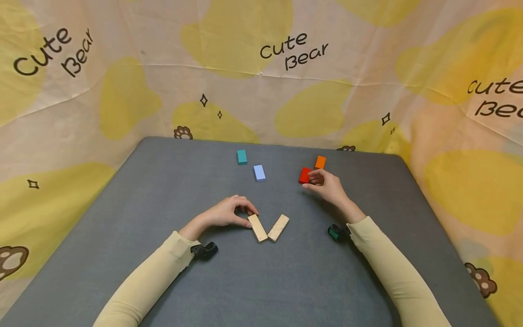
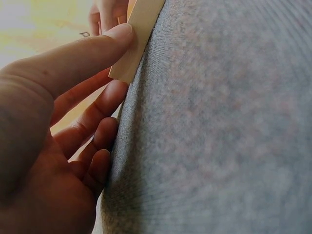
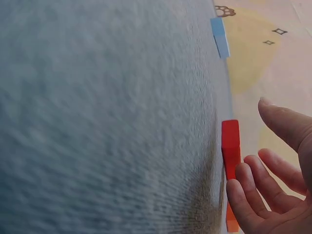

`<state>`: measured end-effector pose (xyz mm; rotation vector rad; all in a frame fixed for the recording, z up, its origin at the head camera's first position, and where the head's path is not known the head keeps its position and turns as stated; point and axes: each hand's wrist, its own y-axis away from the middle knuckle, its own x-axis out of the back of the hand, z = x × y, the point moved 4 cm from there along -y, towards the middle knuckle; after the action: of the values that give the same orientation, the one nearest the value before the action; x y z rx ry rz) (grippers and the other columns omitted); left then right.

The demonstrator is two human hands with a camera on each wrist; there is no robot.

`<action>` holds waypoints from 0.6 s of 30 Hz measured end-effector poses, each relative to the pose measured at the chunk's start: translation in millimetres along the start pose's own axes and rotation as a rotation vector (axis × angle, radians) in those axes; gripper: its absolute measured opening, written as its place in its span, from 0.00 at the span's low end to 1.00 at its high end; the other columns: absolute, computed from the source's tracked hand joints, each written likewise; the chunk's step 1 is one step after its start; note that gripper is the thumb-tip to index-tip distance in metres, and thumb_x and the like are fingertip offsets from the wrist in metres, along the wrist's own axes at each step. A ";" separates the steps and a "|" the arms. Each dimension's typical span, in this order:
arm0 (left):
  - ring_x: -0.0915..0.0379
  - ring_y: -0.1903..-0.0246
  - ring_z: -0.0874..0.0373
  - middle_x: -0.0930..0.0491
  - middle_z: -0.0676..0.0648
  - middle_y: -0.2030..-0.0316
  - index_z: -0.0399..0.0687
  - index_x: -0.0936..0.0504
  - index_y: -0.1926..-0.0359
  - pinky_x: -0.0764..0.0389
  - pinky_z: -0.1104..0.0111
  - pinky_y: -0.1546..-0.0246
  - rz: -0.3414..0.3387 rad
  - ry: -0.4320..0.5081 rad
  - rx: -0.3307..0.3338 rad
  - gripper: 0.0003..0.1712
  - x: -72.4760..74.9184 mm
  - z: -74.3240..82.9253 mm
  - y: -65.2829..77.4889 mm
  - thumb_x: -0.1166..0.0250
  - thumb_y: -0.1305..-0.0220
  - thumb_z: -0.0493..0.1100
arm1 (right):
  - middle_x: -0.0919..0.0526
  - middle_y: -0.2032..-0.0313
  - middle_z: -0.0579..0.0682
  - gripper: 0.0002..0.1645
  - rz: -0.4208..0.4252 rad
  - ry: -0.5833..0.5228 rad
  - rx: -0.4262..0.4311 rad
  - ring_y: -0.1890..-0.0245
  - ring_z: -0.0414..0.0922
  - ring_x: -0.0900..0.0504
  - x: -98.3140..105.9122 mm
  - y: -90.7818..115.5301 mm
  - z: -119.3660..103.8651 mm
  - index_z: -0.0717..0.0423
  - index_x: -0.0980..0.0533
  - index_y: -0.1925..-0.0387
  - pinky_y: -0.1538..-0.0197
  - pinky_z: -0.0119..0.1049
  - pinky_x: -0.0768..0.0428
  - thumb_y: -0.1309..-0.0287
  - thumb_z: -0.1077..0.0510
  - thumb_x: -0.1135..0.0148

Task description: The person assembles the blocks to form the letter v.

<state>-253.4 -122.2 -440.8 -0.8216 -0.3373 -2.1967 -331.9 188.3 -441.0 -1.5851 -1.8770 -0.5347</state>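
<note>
My left hand point(image 1: 229, 211) pinches the far end of a plain wooden block point(image 1: 258, 228) between thumb and fingers; in the left wrist view the thumb lies across this block point(image 2: 139, 41). A second wooden block point(image 1: 278, 228) lies to its right, the near ends together so the pair forms a V. My right hand point(image 1: 327, 185) is beside a red block point(image 1: 304, 175), fingers loosely bent and thumb spread away. In the right wrist view its fingertips point(image 3: 242, 170) overlap the red block point(image 3: 231, 139), with a gap between thumb and block.
An orange block point(image 1: 320, 162) lies just behind the red one. Farther left on the grey table point(image 1: 261, 281) are a light blue block point(image 1: 259, 173) and a teal block point(image 1: 242, 157). A printed cloth point(image 1: 229, 45) hangs behind the table and along its sides.
</note>
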 end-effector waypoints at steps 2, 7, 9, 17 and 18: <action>0.31 0.56 0.50 0.21 0.48 0.60 0.48 0.17 0.53 0.31 0.57 0.55 0.004 0.019 0.004 0.19 2.3 9.9 2.5 0.27 0.48 0.43 | 0.19 0.52 0.56 0.30 0.010 0.004 -0.009 0.53 0.51 0.20 1.8 -2.2 1.6 0.57 0.25 0.49 0.49 0.46 0.22 0.49 0.45 0.30; 0.32 0.57 0.48 0.21 0.44 0.60 0.43 0.17 0.53 0.32 0.61 0.58 0.013 0.001 -0.032 0.18 4.1 19.4 5.3 0.28 0.48 0.39 | 0.20 0.50 0.57 0.30 0.026 0.012 -0.027 0.51 0.53 0.20 6.5 -6.2 5.6 0.57 0.26 0.47 0.49 0.47 0.23 0.47 0.46 0.31; 0.32 0.58 0.48 0.21 0.44 0.60 0.43 0.18 0.53 0.32 0.63 0.59 0.017 -0.019 -0.047 0.19 2.9 17.3 4.7 0.28 0.48 0.39 | 0.20 0.49 0.58 0.30 0.030 0.015 -0.035 0.50 0.53 0.21 8.3 -7.2 7.2 0.57 0.27 0.47 0.48 0.47 0.23 0.47 0.46 0.31; 0.32 0.57 0.47 0.21 0.43 0.60 0.42 0.17 0.53 0.32 0.60 0.58 0.011 -0.005 -0.044 0.19 3.6 20.0 5.4 0.28 0.48 0.39 | 0.22 0.46 0.58 0.32 0.031 -0.009 -0.080 0.48 0.53 0.22 12.2 -10.8 13.9 0.58 0.28 0.45 0.47 0.47 0.23 0.47 0.46 0.31; 0.31 0.57 0.47 0.21 0.43 0.60 0.42 0.17 0.53 0.32 0.59 0.57 0.008 0.001 -0.037 0.19 4.1 21.5 5.7 0.28 0.48 0.39 | 0.22 0.46 0.58 0.33 0.029 -0.011 -0.085 0.47 0.53 0.22 12.3 -11.2 14.1 0.58 0.28 0.44 0.47 0.47 0.23 0.47 0.46 0.31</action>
<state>-241.5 -118.4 -421.8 -0.8399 -0.2936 -2.2022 -346.7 204.2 -442.0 -1.6709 -1.8584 -0.6015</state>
